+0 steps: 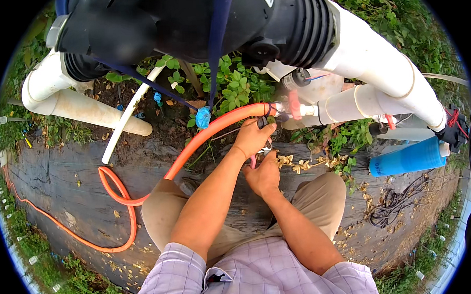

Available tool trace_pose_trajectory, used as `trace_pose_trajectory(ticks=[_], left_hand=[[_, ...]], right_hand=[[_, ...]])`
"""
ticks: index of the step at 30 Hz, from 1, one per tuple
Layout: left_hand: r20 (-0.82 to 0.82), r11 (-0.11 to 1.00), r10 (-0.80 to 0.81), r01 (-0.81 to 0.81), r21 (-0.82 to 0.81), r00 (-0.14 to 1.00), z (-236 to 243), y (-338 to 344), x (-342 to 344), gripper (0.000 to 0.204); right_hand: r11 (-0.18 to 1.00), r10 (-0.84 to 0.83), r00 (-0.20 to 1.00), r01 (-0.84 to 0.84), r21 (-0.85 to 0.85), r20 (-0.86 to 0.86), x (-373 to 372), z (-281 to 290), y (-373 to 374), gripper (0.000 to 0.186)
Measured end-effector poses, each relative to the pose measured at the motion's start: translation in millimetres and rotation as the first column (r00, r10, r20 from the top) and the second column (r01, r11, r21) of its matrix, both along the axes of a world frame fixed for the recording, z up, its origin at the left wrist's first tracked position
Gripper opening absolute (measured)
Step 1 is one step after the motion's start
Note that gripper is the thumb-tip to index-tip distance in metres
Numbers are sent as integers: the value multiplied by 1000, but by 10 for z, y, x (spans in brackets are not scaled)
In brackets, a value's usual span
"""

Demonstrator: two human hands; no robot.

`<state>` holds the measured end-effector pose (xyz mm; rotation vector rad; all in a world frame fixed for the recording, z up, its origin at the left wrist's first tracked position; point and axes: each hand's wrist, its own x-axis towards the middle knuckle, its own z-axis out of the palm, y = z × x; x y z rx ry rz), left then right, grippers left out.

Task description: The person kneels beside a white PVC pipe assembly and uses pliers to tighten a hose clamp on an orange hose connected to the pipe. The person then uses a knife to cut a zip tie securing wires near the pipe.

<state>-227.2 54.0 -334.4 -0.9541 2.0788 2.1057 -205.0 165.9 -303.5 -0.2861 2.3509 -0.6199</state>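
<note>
My left hand (253,137) is closed, its fingers pinching a small black piece (266,121) just below the end of the orange hose (218,122). Right below it, my right hand (263,176) is wrapped round a hand tool with a pinkish-red handle (253,161); bright metal shows between the two hands, but the tool's kind is mostly hidden. The hose end meets a clear fitting with a red-handled valve (294,104), which joins a white pipe (349,106). A dark band circles the hose near that end.
Large black filter-like housing (188,28) and thick white pipes arch overhead. A blue bottle-shaped cylinder (408,157) lies at right, near a coiled black cable (398,203). A thin white tube (131,117) slants at left. Dark ground sheeting (64,191) spreads around my knees, with plants beyond.
</note>
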Motion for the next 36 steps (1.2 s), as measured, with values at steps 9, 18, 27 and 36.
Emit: trace_pose_trajectory(ticks=[9,18,27,36], left_hand=[[382,774,64,195,-602,922,283,120,-87,25],[420,825,156,116,-554,894,368,130,-78,25],[430,744,70,240,-624,900,325,168,-134,30],[671,574,191,473,-669,716,450,415,-456,26]], right_hand=[[665,101,771,418,-619,629,31,-258,-32,54],[961,-88,973,139,-241,211,199,-187,-156,78],[908,-56,975,139,-395,214,133,-192,-166,37],[271,498,224,878,-395,838,64,-641,69,33]])
